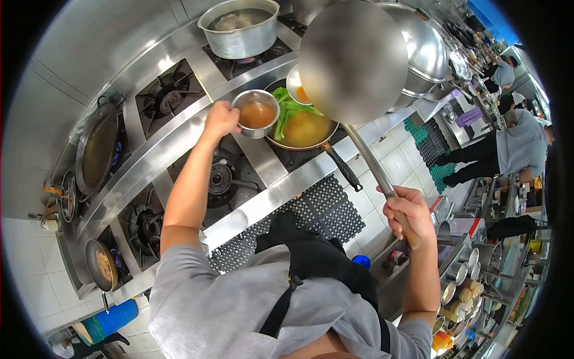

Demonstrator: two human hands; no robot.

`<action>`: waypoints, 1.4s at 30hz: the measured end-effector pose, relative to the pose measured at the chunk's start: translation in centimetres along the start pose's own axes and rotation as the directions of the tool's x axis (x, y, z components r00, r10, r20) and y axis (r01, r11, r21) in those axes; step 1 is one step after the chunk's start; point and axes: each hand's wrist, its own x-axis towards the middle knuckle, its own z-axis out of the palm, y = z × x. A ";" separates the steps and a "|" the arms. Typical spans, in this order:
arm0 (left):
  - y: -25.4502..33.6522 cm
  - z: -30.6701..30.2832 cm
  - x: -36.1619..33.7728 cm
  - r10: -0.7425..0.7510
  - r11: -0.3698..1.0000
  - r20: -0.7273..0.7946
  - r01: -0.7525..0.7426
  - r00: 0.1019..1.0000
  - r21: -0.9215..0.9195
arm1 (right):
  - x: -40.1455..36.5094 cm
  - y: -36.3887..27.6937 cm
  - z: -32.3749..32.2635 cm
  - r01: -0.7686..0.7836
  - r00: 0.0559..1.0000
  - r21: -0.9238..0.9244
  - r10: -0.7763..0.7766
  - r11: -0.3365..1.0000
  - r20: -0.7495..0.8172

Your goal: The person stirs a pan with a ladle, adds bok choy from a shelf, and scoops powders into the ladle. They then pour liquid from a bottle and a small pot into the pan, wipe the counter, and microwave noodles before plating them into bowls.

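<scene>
On the stove (pixel 263 167) sits a pan (pixel 297 148); over it reaches a ladle (pixel 371 161), gripped in the right hand (pixel 409 212). By the pan's edge, a metal cup (pixel 255 133) is clasped in the left hand (pixel 221 118); a shaky wrist could spill its liquid (pixel 257 113).

Left grip (pixel 222 119) holds a metal cup (pixel 253 133); right grip (pixel 409 212), a long handle (pixel 373 164).

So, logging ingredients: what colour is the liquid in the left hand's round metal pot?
Orange-brown liquid, clearest in head view.
</scene>
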 end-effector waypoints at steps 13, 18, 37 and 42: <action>3.9 2.8 -0.1 0.024 0.999 0.110 -0.026 0.994 0.017 | -2.3 0.5 1.2 0.050 0.997 -0.008 -0.050 0.999 0.051; 2.9 2.9 0.1 0.028 0.998 0.081 -0.024 0.996 -0.051 | -1.2 0.9 -0.9 0.013 0.994 0.151 -0.029 0.989 0.105; 6.7 -5.9 -6.0 0.189 0.955 -0.001 -0.184 0.982 -0.232 | 11.8 9.5 -6.0 0.111 0.815 -0.982 -0.552 -0.150 0.177; 11.6 -4.0 -6.8 0.352 0.936 0.090 -0.349 0.932 -0.047 | 9.3 9.1 -7.8 0.075 0.780 -0.995 -0.625 0.067 0.017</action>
